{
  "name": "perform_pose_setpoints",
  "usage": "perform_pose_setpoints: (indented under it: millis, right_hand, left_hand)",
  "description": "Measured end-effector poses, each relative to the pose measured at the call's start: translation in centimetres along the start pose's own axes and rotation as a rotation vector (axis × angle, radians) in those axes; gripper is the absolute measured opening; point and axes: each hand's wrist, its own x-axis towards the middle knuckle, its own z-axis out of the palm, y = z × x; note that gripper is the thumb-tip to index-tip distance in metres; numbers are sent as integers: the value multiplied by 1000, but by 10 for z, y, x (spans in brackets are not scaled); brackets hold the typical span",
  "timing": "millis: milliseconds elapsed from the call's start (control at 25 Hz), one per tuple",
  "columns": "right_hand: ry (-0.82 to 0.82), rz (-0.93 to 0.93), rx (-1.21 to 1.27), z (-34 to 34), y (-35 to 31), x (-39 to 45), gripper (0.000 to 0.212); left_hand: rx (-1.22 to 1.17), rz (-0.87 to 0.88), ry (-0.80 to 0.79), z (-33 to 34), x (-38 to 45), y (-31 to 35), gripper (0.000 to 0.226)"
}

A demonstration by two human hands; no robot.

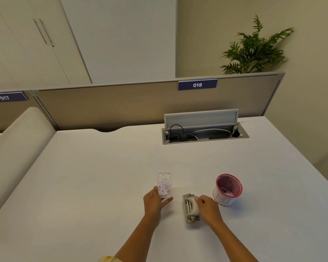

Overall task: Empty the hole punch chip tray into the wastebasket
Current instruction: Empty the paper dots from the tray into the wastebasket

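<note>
A person's two bare hands are working over a pale desk (102,176), seen from a head-worn camera looking down. The left hand (153,202) is gripping a small clear chip tray (164,185) by its near end, fingers underneath and thumb along the side, holding it roughly level with the open face up. The tray is filled with tiny pale paper dots. The right hand (206,207) is closing over the hole punch (190,208), which is lying on the desk just beside the tray. To the right of the punch, near the right hand, a small round wastebasket (228,189) with a red rim is standing upright, mouth open.

The tray is looking light, thin and stiff, probably slick plastic, so a pinch at its edges seems the safest hold. The paper dots are loose and likely to scatter with any tilt or draught. The hole punch and the right hand are lying between the tray and the wastebasket, so the tray would probably need to pass over them. Farther back, an open cable hatch (204,132) is set into the desk, well apart.
</note>
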Motion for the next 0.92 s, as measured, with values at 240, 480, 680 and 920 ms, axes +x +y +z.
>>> perform_pose_setpoints:
  millis: [240,480,680,920]
  right_hand:
    - [67,-26,-119,13,4,-3,25]
    - [47,-66,-168,3,3,-7,24]
    - [166,-97,203,-44,-28,-5,32]
    - [167,-25,416,-98,-25,-1,19]
  left_hand:
    - [48,45,-22,15,-6,-4,37]
    - [101,64,-87,35,-9,-9,34]
    - [295,51,-348,46,-12,-3,37]
    - [499,-23,-588,64,-19,6,42]
